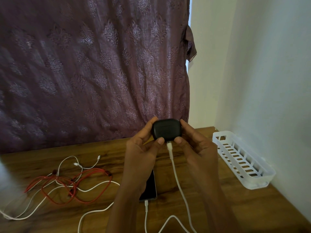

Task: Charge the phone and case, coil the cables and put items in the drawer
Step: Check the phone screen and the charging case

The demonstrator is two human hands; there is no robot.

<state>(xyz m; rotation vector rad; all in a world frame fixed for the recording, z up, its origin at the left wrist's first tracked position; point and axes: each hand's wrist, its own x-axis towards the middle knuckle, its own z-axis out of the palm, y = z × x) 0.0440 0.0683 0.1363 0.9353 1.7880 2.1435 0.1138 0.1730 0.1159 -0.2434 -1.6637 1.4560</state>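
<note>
Above phone [149, 187]: left hand [143, 148], right hand [193, 147] both clasp case [166, 129], cable [176, 174] plugged. Risk: taut cable tugs plug loose.

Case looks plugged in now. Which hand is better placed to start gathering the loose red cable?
The left hand, probably. The red cable lies tangled on the table to its side, while the right hand is farther away and can keep holding the case.

Phone [150, 185] half behind left hand [143, 148]
</note>
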